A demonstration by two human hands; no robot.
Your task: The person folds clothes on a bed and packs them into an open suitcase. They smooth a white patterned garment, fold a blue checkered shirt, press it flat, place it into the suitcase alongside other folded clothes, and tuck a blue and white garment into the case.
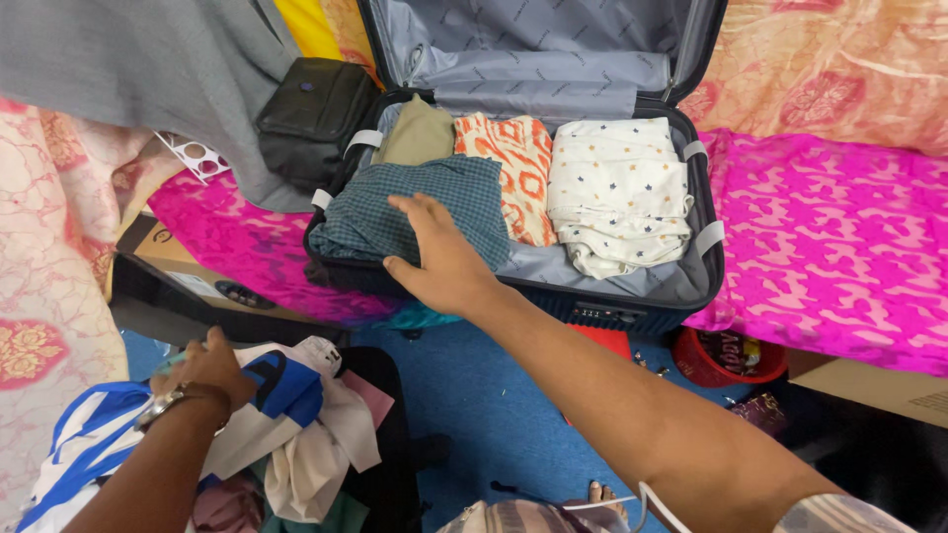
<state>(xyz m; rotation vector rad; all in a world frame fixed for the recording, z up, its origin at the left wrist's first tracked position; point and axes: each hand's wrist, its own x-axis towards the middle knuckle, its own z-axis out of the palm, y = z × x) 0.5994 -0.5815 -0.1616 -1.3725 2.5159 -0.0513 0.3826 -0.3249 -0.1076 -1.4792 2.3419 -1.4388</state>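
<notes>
The right hand lies flat, fingers spread, pressing the folded green checked shirt into the suitcase's left side; steady, even pressure keeps it neat. The left hand grips clothes on the floor.

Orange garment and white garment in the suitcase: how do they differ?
The orange garment has a bold orange-and-white geometric pattern; the white garment is cream with small scattered dark and orange marks. The orange garment lies in the middle of the suitcase, next to the checked garment under the right hand; the white garment lies at the right end. The white garment shows more area. Both are folded and lie flat.
</notes>
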